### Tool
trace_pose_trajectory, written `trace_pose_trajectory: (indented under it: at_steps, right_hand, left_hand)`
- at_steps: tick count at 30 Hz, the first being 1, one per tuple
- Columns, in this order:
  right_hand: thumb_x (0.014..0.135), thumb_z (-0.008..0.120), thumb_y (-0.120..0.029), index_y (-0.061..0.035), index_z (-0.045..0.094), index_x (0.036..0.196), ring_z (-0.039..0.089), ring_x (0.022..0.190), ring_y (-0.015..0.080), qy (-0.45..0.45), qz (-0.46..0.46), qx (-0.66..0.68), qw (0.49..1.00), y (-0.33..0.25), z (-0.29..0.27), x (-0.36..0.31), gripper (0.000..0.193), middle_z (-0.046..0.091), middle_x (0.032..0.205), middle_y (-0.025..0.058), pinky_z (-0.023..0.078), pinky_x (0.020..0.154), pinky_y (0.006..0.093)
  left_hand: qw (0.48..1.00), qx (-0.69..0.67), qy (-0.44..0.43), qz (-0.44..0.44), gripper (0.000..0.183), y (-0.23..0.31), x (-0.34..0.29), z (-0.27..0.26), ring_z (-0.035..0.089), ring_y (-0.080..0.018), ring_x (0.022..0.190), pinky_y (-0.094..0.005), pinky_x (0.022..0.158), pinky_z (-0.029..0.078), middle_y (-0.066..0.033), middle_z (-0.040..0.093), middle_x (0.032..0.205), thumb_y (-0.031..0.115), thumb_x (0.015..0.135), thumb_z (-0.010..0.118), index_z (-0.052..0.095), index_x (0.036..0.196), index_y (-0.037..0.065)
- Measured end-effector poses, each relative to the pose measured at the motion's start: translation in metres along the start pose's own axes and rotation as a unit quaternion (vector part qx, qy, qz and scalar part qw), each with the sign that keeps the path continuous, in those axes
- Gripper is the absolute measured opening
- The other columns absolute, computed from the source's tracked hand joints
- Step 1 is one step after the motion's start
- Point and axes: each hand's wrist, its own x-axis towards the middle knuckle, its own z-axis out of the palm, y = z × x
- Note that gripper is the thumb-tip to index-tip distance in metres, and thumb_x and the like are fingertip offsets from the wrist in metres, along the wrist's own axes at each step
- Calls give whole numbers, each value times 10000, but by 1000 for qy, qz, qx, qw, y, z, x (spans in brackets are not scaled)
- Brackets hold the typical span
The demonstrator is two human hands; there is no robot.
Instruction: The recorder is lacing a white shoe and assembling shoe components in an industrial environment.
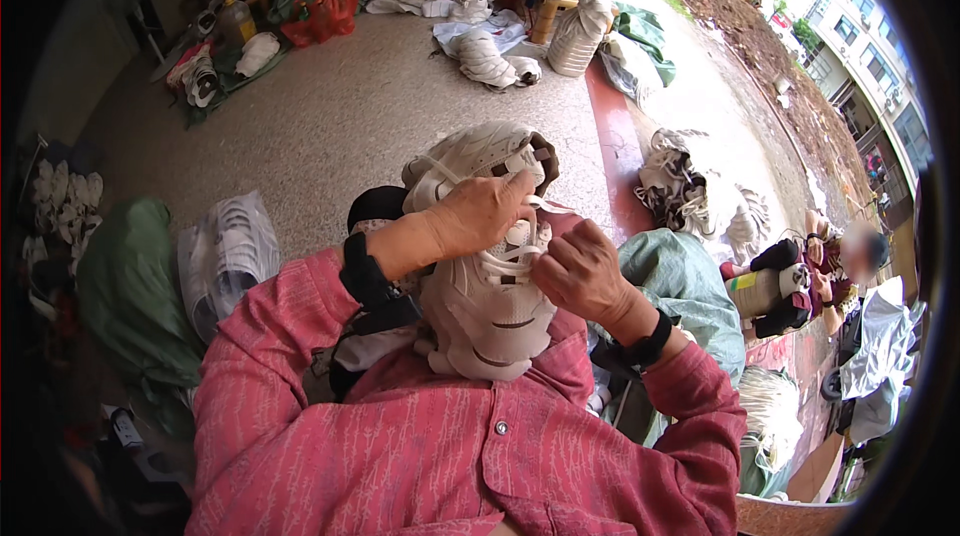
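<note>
An off-white shoe upper (488, 321) rests on my lap, its toe toward my body. White lace crosses several of its eyelet rows. My left hand (478, 214) is closed over the upper's opening, its fingertips pinching the white shoelace (548, 206). At the upper's right edge my right hand (578, 271) is curled, thumb and fingers pressed together beside the eyelets. What lies inside its pinch is hidden. A further pale upper (470, 148) sits just beyond my hands, partly covered by the left one.
Left of me are a green sack (135, 281) and a clear bag of stacked uppers (230, 251). A grey-green sack (685, 281) stands at my right, near a pile of uppers (675, 181). Another person (800, 281) sits farther right. A bundle of white laces (770, 411) lies at lower right.
</note>
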Motion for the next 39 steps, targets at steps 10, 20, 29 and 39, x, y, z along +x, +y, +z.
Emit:
trace_pose_trajectory:
  at_steps: [10, 20, 29, 39]
  right_hand:
    - [835, 652, -268, -34, 627, 961, 593, 753, 309, -12, 359, 284, 889, -5, -9, 15, 266, 584, 962, 127, 459, 748, 410]
    - [775, 726, -381, -45, 435, 1339, 489, 1137, 350, -15, 322, 270, 907, -33, 6, -20, 719, 516, 1235, 175, 373, 983, 435]
    - [799, 716, -382, -55, 611, 1048, 537, 1060, 262, -4, 336, 241, 911, -18, 10, -9, 424, 607, 1036, 102, 380, 917, 399]
    - [821, 554, -113, -34, 599, 818, 557, 934, 257, 54, 331, 202, 920, -26, 9, 17, 91, 611, 898, 104, 410, 839, 362]
  left_hand:
    - [980, -152, 47, -118, 289, -1, -2, 2, 562, -158, 726, -302, 677, 472, -69, 559, 787, 229, 899, 671, 502, 1018, 26]
    - [808, -515, -142, -248, 392, -5, -11, -18, 634, -121, 877, -235, 757, 515, -88, 660, 1010, 61, 825, 724, 511, 1149, -1]
    - [753, -625, 49, -197, 385, -2, -32, -3, 625, -124, 954, -230, 832, 516, -82, 646, 1037, -18, 849, 652, 476, 1186, 41]
    - [902, -373, -26, -215, 203, -13, -11, 3, 559, -49, 807, -190, 690, 463, 2, 615, 911, 109, 890, 693, 575, 1028, 18]
